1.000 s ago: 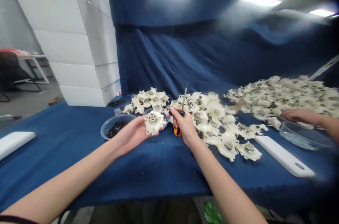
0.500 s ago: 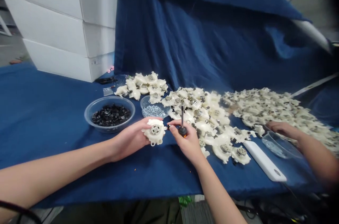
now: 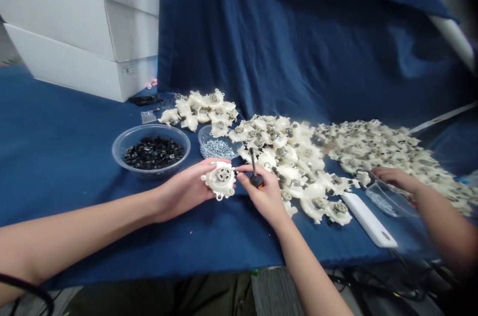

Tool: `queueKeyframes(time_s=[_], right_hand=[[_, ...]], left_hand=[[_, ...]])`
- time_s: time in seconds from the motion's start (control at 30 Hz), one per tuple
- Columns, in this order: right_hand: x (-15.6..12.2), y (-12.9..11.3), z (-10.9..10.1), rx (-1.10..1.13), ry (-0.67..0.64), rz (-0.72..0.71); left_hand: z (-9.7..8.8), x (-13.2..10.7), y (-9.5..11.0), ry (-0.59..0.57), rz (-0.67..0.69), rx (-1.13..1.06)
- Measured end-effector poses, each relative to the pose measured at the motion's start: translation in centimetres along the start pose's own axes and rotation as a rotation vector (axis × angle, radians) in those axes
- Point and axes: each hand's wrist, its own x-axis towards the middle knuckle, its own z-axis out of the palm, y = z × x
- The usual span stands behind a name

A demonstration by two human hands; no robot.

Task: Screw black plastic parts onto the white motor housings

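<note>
**Head view**

**Left hand:** the left hand has a snug, cupped grip on a white plastic housing, which sits around 12 o'clock, with the fingers mostly behind it.

**Right hand:** the right hand has a narrow pinch on a screwdriver, just beside the housing, shaft pointing up and orange handle partly hidden by the fingers.

**Nearby:** a bowl of black parts sits at 11 o'clock, and a small bowl of screws is just behind the housing. A heap of white housings is at 1 o'clock.

**Far right:** at 2 o'clock, a co-worker's hand reaches by a clear bowl and a bigger heap of housings. A white bar lies nearby.

**Edges:** the blue-covered table runs past the frame on the left; the person's left arm gets cut off there. Just in front of the hands there's open blue cloth.
</note>
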Motion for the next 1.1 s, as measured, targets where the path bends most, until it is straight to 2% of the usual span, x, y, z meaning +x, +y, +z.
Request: queueKeyframes(time_s=[0.1,0.33,0.57,0.8,0.9,1.03,1.1], right_hand=[[0.0,-0.2,-0.1,0.007,-0.001,-0.006],[0.0,-0.1,-0.1,0.078,0.039,0.078],[-0.1,0.0,-0.1,0.092,-0.034,0.126],[-0.3,-0.2,0.0,0.105,-0.019,-0.014],[-0.4,-0.3,0.1,0.066,-0.031,-0.144],[-0.5,-0.3,0.2,0.039,-0.052,-0.294],[-0.6,-0.2,0.3,0.028,-0.067,-0.328]], left_hand=[[0.2,-0.1,0.1,0.02,0.011,0.039],[0.9,-0.7,0.9,0.038,-0.004,0.231],[0.4,-0.5,0.7,0.025,0.034,0.496],[-0.3,-0.2,0.6,-0.028,0.131,0.661],[-0.6,-0.3,0.5,-0.052,0.189,0.689],[-0.3,-0.6,0.2,-0.066,0.143,0.693],[0.1,-0.6,-0.1,-0.033,0.131,0.661]])
